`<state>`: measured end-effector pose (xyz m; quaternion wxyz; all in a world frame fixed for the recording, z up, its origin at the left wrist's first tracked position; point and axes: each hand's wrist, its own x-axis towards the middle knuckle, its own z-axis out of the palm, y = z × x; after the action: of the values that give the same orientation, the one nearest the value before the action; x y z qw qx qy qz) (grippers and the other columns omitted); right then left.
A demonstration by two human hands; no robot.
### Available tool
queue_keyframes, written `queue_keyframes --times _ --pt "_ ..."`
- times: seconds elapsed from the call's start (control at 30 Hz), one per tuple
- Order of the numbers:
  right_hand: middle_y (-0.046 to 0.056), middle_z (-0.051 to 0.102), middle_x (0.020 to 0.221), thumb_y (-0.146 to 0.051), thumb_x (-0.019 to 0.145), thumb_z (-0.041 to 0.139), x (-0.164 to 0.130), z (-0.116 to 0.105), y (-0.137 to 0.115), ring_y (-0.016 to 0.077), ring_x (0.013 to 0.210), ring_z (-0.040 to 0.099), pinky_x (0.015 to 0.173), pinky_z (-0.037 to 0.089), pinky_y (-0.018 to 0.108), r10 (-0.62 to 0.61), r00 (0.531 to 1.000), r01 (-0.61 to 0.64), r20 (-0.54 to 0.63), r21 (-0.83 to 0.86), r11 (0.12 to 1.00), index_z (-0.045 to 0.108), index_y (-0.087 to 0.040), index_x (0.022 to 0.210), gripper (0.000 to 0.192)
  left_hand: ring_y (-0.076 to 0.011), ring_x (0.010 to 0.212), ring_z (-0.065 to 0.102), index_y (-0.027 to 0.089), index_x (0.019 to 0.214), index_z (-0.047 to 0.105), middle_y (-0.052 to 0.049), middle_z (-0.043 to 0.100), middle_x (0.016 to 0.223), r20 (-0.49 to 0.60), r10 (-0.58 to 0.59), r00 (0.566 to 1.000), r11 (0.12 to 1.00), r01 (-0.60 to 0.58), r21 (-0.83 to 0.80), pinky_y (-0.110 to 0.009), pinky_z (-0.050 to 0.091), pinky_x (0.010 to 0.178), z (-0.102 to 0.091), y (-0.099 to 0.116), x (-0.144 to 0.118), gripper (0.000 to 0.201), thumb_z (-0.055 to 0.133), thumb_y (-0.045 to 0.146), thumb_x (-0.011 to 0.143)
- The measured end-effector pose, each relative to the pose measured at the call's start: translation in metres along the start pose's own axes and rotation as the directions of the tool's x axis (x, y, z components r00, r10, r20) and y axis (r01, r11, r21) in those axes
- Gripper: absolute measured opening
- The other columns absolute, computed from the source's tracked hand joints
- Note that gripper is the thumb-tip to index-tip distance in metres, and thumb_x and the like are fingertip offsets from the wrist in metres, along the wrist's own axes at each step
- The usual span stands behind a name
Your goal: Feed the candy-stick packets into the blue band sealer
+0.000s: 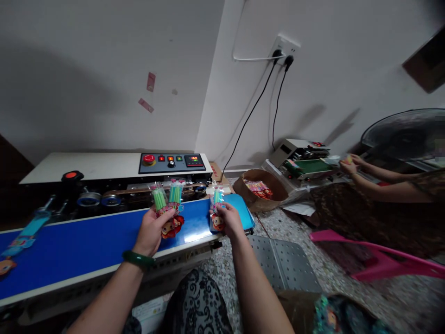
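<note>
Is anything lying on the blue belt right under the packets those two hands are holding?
Nothing visible does. The left hand and right hand hold packets over bare blue belt; another packet lies far off at its left end.

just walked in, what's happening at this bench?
A person sits at a sealing machine with a blue conveyor belt. The left hand holds packets of green sticks over the belt; the right hand holds another packet at its end. One sealed packet lies far left. Another person's hands work at a second machine.
</note>
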<state>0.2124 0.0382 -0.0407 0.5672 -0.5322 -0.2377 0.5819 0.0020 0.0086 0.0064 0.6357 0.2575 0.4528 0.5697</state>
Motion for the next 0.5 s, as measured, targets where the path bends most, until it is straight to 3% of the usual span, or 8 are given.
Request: queue_keyframes --times 0.17,0.3,0.4,0.47,0.5 --pt "0.004 0.059 0.052 -0.016 0.053 0.064 0.023 0.013 0.002 0.0167 0.046 0.058 0.047 0.047 0.028 0.097 0.993 -0.081 0.065 -0.207 0.975 0.056 -0.012 0.062 0.013 -0.0134 0.059 0.062 0.013 0.082 0.059 -0.002 0.067 0.068 0.014 0.024 1.0 0.999 -0.023 -0.035 -0.023 0.05 0.056 0.004 -0.001 0.0 0.033 0.074 0.02 0.054" --pt "0.004 0.063 0.066 -0.027 0.057 0.068 0.013 0.027 0.0 0.0153 0.059 0.06 0.057 0.048 0.027 -0.019 0.998 0.032 0.061 -0.214 0.976 0.06 -0.014 0.072 0.022 -0.0156 0.065 0.064 0.012 0.082 0.061 -0.004 0.069 0.073 0.033 0.023 0.999 1.0 -0.023 -0.009 -0.027 0.051 0.065 0.005 -0.01 0.002 0.033 0.074 0.022 0.054" --pt "0.003 0.064 0.089 -0.034 0.061 0.068 -0.013 0.039 0.0 0.016 0.081 0.06 0.07 0.047 0.026 -0.164 0.953 0.218 0.254 -0.2 0.955 0.061 -0.019 0.09 0.033 -0.0193 0.07 0.064 0.012 0.087 0.062 -0.006 0.07 0.078 0.065 0.008 0.998 0.998 -0.013 0.066 -0.033 0.05 0.07 0.007 -0.019 0.003 0.037 0.074 0.024 0.054" --pt "0.003 0.065 0.091 -0.034 0.061 0.069 -0.03 0.048 0.003 0.0177 0.084 0.059 0.074 0.047 0.028 -0.187 0.899 0.272 0.396 -0.171 0.947 0.063 -0.018 0.09 0.033 -0.0208 0.074 0.064 0.013 0.089 0.063 -0.006 0.07 0.082 0.082 0.021 0.996 0.992 -0.03 0.121 -0.035 0.05 0.073 0.008 -0.025 0.004 0.039 0.074 0.025 0.054" --pt "0.003 0.065 0.088 -0.034 0.061 0.069 -0.037 0.053 0.005 0.0178 0.081 0.06 0.075 0.047 0.029 -0.19 0.892 0.271 0.41 -0.15 0.951 0.063 -0.017 0.087 0.031 -0.0214 0.077 0.064 0.014 0.09 0.063 -0.005 0.07 0.084 0.087 0.031 0.996 0.989 -0.044 0.145 -0.035 0.049 0.074 0.009 -0.027 0.004 0.04 0.075 0.025 0.053"
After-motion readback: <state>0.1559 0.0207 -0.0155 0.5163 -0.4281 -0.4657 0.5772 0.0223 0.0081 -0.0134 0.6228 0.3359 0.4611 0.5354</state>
